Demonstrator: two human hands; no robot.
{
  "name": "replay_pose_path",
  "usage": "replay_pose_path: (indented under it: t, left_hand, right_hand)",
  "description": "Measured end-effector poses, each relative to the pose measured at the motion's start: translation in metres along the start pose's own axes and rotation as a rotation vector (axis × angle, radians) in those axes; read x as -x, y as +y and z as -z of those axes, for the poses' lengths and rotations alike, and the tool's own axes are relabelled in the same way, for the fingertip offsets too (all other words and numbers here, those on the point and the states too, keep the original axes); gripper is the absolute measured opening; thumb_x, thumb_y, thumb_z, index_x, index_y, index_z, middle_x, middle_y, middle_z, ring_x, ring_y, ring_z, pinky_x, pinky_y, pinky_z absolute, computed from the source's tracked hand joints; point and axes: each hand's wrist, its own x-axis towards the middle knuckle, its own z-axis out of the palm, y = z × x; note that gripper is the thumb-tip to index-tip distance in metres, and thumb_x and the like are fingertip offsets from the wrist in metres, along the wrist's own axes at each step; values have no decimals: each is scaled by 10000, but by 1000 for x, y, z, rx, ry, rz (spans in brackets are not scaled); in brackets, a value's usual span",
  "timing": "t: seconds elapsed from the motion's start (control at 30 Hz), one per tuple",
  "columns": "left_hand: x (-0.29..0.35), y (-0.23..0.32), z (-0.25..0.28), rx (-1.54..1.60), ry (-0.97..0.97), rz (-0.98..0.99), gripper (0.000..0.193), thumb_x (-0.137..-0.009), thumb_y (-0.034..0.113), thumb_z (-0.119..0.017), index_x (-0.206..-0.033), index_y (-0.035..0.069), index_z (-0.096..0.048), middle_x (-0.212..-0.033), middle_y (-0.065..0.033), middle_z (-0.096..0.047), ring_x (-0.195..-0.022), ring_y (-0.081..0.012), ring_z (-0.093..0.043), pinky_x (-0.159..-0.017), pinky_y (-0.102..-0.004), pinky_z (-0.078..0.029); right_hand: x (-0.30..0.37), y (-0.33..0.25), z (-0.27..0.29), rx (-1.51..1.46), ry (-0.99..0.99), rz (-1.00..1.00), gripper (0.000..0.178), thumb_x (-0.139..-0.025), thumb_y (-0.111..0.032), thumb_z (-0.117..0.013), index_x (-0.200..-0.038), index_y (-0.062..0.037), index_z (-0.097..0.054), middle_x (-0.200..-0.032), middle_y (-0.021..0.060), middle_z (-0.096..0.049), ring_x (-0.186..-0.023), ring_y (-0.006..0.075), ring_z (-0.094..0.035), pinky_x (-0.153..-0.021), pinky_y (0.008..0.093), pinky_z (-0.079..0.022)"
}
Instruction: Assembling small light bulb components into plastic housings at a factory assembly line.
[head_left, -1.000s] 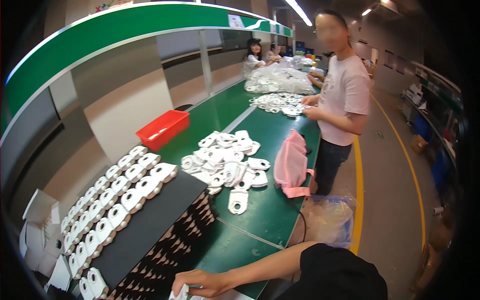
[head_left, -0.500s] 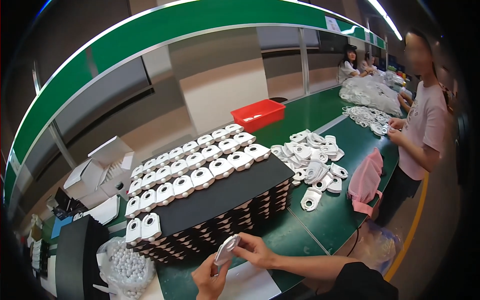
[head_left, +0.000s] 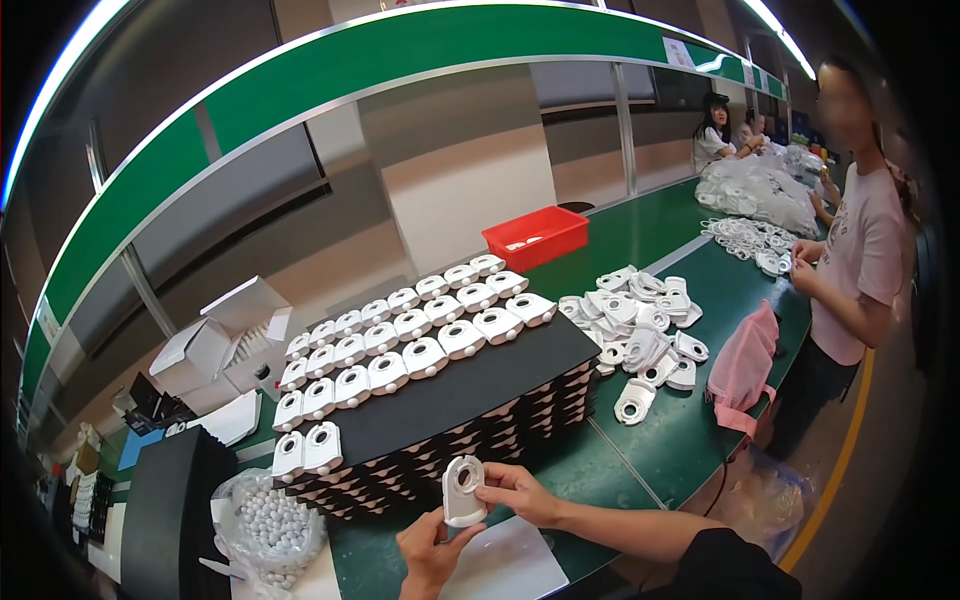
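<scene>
A white plastic part (head_left: 460, 511), flat and round-topped with a round hole, stands upright between my two hands above the near edge of the table. My left hand (head_left: 429, 553) pinches its lower end between thumb and fingers. On its right side, my right hand (head_left: 522, 494) grips it near the hole. Just beyond lies a tall stack of black boards (head_left: 455, 365). Rows of similar white parts (head_left: 385, 371) with small white knobs cover much of its top board. Below my hands rests a white sheet (head_left: 512, 562).
A loose pile of white parts (head_left: 648, 348) lies right of the stack, beside a pink bag (head_left: 742, 368). Left stands a clear bag of white balls (head_left: 268, 525). A red bin (head_left: 538, 238) sits behind. A co-worker (head_left: 850, 250) stands at the right table edge.
The white part has turned from a slanted, edge-on position to upright, its broad face with the hole now showing. Both hands still hold it. The view has shifted slightly.
</scene>
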Motion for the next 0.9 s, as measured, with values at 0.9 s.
replay_pose_path:
  t: [0.9]
  left_hand:
    - [16,-25,15,-442,120,-443,358,-575,120,-797,-892,64,-640,-728,-87,-594,-559,-255,-513,-469,-338,-385]
  right_hand:
    - [-6,10,-3,-243,-59,-147,228,-859,-254,-565,-1015,-87,-552,-752,-53,-516,-625,24,-432,-567,161,-341]
